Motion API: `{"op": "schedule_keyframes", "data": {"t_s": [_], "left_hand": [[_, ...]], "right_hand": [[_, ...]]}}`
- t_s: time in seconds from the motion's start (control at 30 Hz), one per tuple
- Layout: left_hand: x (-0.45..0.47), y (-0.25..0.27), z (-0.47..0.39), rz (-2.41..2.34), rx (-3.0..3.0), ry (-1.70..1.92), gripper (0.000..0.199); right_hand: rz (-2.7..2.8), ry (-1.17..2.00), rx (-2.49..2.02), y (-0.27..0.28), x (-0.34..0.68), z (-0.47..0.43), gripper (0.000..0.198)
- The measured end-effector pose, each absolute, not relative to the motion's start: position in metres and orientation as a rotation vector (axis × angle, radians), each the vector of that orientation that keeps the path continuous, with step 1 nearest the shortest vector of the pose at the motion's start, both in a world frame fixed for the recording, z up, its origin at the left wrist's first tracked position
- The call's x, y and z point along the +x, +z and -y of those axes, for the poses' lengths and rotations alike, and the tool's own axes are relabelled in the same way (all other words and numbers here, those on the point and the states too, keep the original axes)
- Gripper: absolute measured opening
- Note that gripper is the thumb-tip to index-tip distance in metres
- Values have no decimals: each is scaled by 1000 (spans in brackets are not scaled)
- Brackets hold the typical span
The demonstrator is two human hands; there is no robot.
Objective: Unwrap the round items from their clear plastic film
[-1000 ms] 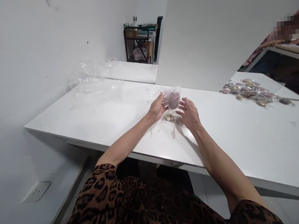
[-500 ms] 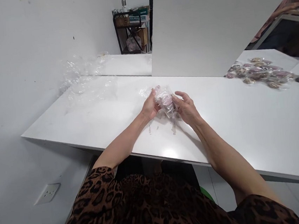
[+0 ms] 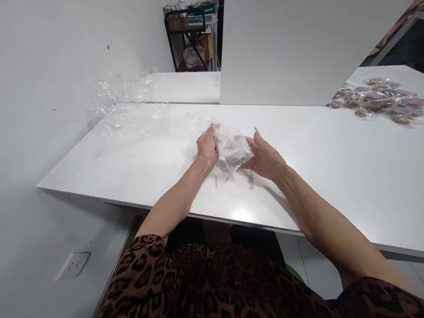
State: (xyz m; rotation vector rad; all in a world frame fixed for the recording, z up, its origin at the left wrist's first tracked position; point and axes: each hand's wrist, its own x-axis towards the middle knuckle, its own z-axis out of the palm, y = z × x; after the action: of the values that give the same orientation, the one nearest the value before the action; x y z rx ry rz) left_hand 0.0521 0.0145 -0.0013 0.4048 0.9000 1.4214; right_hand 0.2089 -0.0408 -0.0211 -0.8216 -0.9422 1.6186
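Cool light floods my bench (image 3: 348, 176), leaving a white glare near its front edge. The plastic (image 3: 233, 144) between my hands (image 3: 206, 145) (image 3: 267, 159) glints, my right forearm (image 3: 315, 215) casts a soft shadow, and the right-hand corners darken.

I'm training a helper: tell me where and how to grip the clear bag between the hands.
Probably best by its opposite edges, one hand from each side: the bag is thin and crumpled, so one edge alone might let it sag. The left hand is at its left edge, the right hand at its right.
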Motion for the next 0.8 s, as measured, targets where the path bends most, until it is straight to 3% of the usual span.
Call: {"op": "schedule_keyframes", "data": {"t_s": [0.2, 0.37, 0.5, 0.6, 0.7, 0.8], "left_hand": [[44, 1, -24, -842, 268, 1448, 15], [37, 0, -29, -825, 311, 1401, 17], [37, 2, -20, -750, 453, 1383, 39], [44, 0, -6, -727, 648, 1168, 54], [53, -6, 4, -724, 831, 920, 46], [57, -11, 8, -729, 892, 923, 31]], "right_hand": [[1140, 1508, -828, -22, 199, 51, 81], [890, 1390, -857, -21, 197, 45, 43], [699, 1343, -823, -22, 200, 37, 37], [627, 1264, -770, -24, 202, 32, 36], [674, 1230, -785, -25, 205, 31, 38], [759, 1185, -862, -26, 209, 33, 43]]}}
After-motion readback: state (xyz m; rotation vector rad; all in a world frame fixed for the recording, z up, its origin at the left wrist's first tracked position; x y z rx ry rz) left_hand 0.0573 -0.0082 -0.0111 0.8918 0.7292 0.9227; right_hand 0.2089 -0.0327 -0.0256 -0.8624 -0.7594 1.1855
